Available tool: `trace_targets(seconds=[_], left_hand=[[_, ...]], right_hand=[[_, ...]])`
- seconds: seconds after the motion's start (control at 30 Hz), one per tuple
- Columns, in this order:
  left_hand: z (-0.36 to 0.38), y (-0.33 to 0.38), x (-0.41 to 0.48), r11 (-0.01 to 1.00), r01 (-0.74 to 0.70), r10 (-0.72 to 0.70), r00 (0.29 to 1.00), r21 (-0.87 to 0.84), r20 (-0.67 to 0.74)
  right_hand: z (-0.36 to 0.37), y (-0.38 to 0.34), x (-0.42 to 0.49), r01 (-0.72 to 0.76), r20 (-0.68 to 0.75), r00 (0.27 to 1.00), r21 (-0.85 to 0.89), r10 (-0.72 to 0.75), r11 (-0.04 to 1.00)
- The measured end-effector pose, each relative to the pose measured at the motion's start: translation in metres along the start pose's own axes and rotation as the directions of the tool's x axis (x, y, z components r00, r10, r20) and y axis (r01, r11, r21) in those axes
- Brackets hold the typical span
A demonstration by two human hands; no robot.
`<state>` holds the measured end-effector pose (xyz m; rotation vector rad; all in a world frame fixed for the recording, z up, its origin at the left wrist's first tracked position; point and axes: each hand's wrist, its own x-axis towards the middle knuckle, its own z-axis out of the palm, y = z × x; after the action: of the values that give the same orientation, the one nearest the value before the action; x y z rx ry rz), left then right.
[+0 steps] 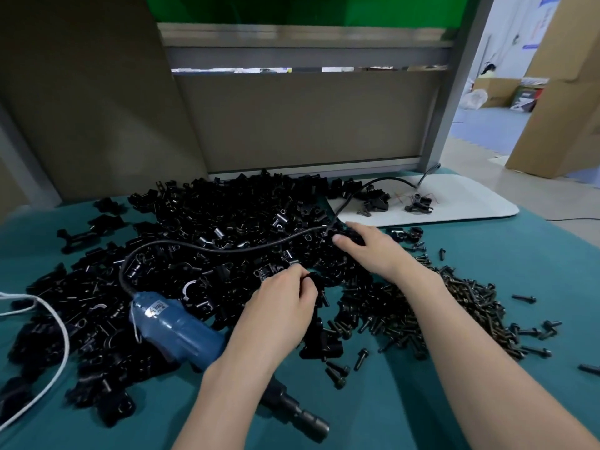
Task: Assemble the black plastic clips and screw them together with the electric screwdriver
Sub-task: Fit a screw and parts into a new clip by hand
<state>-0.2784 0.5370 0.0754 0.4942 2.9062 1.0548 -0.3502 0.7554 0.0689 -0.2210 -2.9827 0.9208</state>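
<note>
A big heap of black plastic clips (207,235) covers the middle and left of the teal table (506,261). My left hand (285,303) pinches a black clip part (313,277) at the heap's near edge. My right hand (363,248) reaches further back and its fingers curl round a black clip (349,233) at the heap's right side. The blue electric screwdriver (175,329) lies on the table under my left forearm, its black tip (305,417) pointing toward me. A pile of dark screws (454,313) lies right of my right forearm.
A white board (454,203) at the back right carries a few assembled clips (418,203). The screwdriver's black cable (227,248) snakes over the heap. A white cord (61,332) loops at the left. A grey partition (292,125) closes off the back. Loose screws (532,329) dot the right side.
</note>
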Motion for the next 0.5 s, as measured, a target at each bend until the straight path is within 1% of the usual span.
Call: trace_targets(seconds=[0.03,0.13,0.17,0.2,0.3,0.33,0.43,0.5], left_hand=[[-0.001,-0.001,0.001,1.0,0.007,-0.007,1.0,-0.013,-0.001],[-0.001,-0.003,0.002,0.999,0.018,-0.018,1.0,-0.033,-0.012],[-0.001,-0.003,0.002,0.999,0.018,-0.018,1.0,-0.029,-0.018],[-0.001,-0.003,0.002,1.0,0.016,-0.017,1.0,-0.021,-0.023],[0.0,-0.003,0.002,1.0,0.014,-0.014,1.0,-0.008,-0.016],[0.0,-0.003,0.002,1.0,0.013,-0.013,1.0,-0.006,-0.01],[0.001,-0.005,0.002,1.0,0.007,-0.007,1.0,-0.013,0.0],[0.001,-0.006,0.003,1.0,0.005,-0.005,1.0,-0.026,0.005]], right_hand=[[0.003,-0.002,0.002,0.002,-0.001,1.0,0.007,-0.002,1.0],[0.007,0.003,-0.002,0.048,-0.102,0.994,0.04,-0.043,0.998],[0.006,0.007,-0.005,0.068,-0.117,0.991,0.062,-0.061,0.996],[0.002,0.009,-0.007,0.076,-0.096,0.993,0.081,-0.068,0.994],[-0.011,0.014,-0.014,0.081,0.057,0.995,0.086,-0.086,0.993],[-0.014,0.015,-0.016,0.09,0.083,0.992,0.091,-0.097,0.992],[-0.018,0.016,-0.023,0.045,0.095,0.993,0.191,-0.064,0.981],[-0.019,0.016,-0.026,-0.002,0.112,0.993,0.198,-0.021,0.98]])
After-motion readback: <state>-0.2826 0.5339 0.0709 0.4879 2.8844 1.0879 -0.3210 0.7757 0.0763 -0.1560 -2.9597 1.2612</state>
